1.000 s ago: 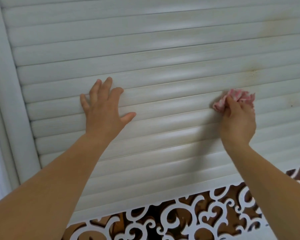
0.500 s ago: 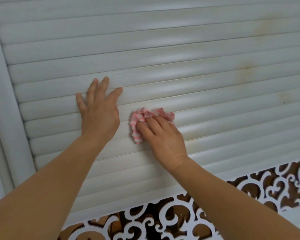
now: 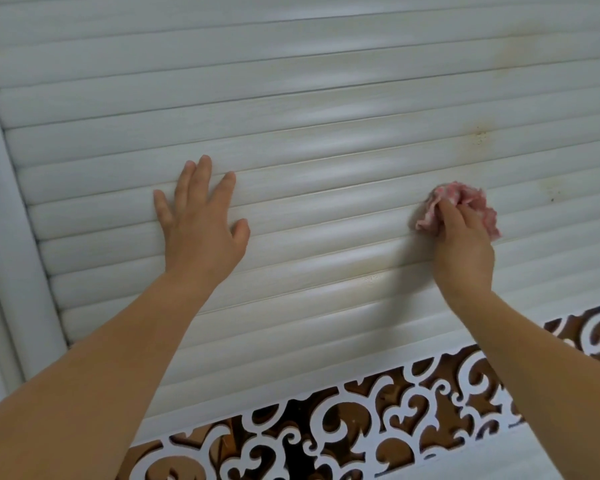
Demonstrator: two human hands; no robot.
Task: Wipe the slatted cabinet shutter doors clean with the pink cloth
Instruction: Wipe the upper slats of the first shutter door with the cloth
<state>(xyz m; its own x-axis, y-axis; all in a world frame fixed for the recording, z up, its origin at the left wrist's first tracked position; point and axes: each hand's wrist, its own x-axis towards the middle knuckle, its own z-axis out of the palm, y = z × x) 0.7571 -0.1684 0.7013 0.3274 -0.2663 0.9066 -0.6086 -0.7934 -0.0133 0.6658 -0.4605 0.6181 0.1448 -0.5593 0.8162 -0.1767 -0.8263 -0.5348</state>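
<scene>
The left hand (image 3: 200, 226) lies spread flat on the white slatted shutter door (image 3: 326, 161). At its three o'clock, well apart, the right hand (image 3: 463, 251) clutches the crumpled pink cloth (image 3: 465, 199) against the slats.

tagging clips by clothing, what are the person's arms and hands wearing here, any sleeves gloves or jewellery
Nothing shows on them. Both forearms are bare right to the bottom edge of the picture, so no sleeve or cuff is in view. The left hand and right hand have no gloves, and no rings, watch or bracelet can be seen on the fingers or wrists. The fingernails that show on the left hand look short and unpainted.
</scene>
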